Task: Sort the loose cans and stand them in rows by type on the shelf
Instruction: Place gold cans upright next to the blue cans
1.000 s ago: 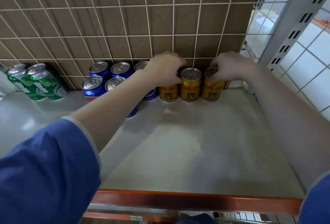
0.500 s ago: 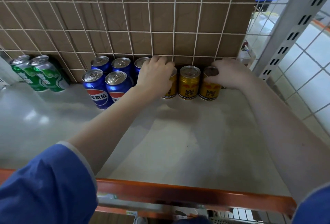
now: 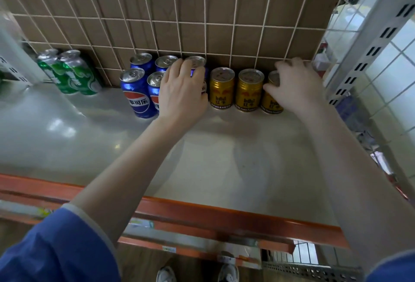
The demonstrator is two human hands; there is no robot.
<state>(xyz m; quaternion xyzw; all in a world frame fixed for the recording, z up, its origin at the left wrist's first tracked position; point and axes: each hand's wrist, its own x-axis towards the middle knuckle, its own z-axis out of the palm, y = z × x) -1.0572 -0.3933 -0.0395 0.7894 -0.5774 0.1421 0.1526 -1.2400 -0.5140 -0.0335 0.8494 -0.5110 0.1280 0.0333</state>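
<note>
Shelf: pale grey shelf [image 3: 235,165] with an orange front edge, backed by a white wire grid [image 3: 202,23] over brown board.
Left hand: left hand [image 3: 183,93] reaches to the far side of the shelf, its fingers curled round a blue can [image 3: 197,62] at the right end of the blue group; the hand hides most of that can.
Right hand: right hand [image 3: 296,84] curls over the top and side of the rightmost gold can [image 3: 270,102], gripping it where it stands.
Blue cans: four more blue cans [image 3: 137,93] stand upright in two rows just left of the left hand, touching one another.
Gold cans: two gold cans [image 3: 235,89] stand upright side by side between the hands, in line with the held gold one.
Green cans: two green cans [image 3: 71,73] stand together at the far left, well apart from the blue ones.
Sleeves: blue sleeves [image 3: 56,248] on both arms, near the camera.
</note>
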